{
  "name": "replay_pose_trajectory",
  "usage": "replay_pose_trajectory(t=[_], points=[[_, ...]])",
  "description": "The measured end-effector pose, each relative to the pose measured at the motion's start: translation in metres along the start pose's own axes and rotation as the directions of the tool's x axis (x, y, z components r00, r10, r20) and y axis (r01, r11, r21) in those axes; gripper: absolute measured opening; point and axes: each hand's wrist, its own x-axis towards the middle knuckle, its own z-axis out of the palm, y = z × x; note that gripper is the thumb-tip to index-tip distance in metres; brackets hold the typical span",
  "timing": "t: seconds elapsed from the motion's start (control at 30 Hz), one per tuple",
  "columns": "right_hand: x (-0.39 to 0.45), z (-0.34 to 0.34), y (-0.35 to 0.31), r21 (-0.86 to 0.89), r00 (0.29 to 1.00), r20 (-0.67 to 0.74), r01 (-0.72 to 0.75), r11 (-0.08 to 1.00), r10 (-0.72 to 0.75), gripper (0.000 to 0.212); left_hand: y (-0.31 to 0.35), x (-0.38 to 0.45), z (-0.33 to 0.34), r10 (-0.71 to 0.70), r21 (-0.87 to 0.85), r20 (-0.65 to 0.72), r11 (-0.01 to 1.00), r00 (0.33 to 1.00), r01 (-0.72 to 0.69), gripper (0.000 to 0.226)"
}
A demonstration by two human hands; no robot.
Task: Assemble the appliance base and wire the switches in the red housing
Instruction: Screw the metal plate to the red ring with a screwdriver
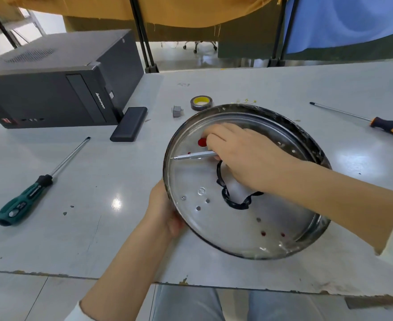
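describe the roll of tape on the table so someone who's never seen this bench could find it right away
Start at the big round metal pan in the middle of the grey table. Just past its far rim, slightly left of centre, lies the roll of tape, flat on its side. It is dark on the outside with a yellow core, unlike the small grey switch part to its left.

- The round metal base (244, 230) fills the table's (283, 84) near centre; both hands occupy its left rim and inside.
- Left approach: green-handled screwdriver (28, 191), black case (129, 123) and computer tower (51, 89) stand there.
- Behind the base: tape roll (201, 103), grey switch (177, 111).
- Far right: orange-handled screwdriver (376, 122); bare tabletop lies between it and the base.
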Motion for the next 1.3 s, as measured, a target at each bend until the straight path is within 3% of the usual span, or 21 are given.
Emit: replay_pose_trajectory(t=[0.17, 0.33, 0.47, 0.6, 0.77, 0.9, 1.03, 1.1, 1.23, 1.3], points=[[-0.006, 0.012, 0.001, 0.050, 1.000, 0.031, 0.001, 0.999, -0.002, 0.044, -0.006, -0.002, 0.000, 0.003, 0.098, 0.115, 0.995, 0.993, -0.015, 0.027], [-0.013, 0.019, -0.001, 0.117, 0.998, 0.050, -0.038, 0.992, 0.032, 0.039, 0.008, 0.000, -0.015, 0.086, 0.330, 0.211, 0.931, 0.974, -0.154, 0.039], [-0.013, 0.023, -0.002, 0.053, 0.996, 0.090, -0.022, 0.998, 0.018, 0.038, 0.022, 0.014, -0.027, 0.151, 0.530, 0.179, 0.818, 0.972, -0.224, 0.028], [-0.014, 0.024, -0.002, 0.004, 0.990, 0.140, -0.008, 1.000, 0.007, 0.032, 0.027, 0.022, -0.027, 0.190, 0.648, 0.167, 0.719, 0.967, -0.253, 0.033], [-0.018, 0.019, -0.001, 0.029, 0.984, 0.179, -0.012, 0.999, 0.007, 0.021, 0.036, 0.036, -0.028, 0.170, 0.768, 0.106, 0.611, 0.980, -0.190, 0.036], [-0.018, 0.006, 0.010, 0.136, 0.987, 0.143, -0.094, 0.986, 0.074, 0.018, 0.042, 0.045, -0.022, 0.130, 0.735, 0.161, 0.645, 0.978, -0.207, 0.040], [-0.023, -0.004, 0.025, 0.030, 0.935, 0.230, -0.283, 0.959, 0.269, 0.038, 0.048, 0.051, -0.005, 0.022, 0.695, 0.302, 0.679, 0.953, -0.236, 0.044], [-0.026, -0.005, 0.026, -0.025, 0.889, 0.297, -0.356, 0.934, 0.347, 0.056, 0.049, 0.052, 0.002, 0.007, 0.731, 0.336, 0.629, 0.942, -0.265, 0.041], [-0.027, -0.002, 0.030, -0.085, 0.763, 0.416, -0.510, 0.856, 0.496, 0.087, 0.048, 0.054, 0.006, 0.051, 0.760, 0.340, 0.573, 0.939, -0.306, 0.029], [-0.023, 0.001, 0.032, -0.098, 0.735, 0.440, -0.532, 0.841, 0.516, 0.088, 0.046, 0.052, 0.005, 0.087, 0.766, 0.324, 0.561, 0.942, -0.315, 0.027]])
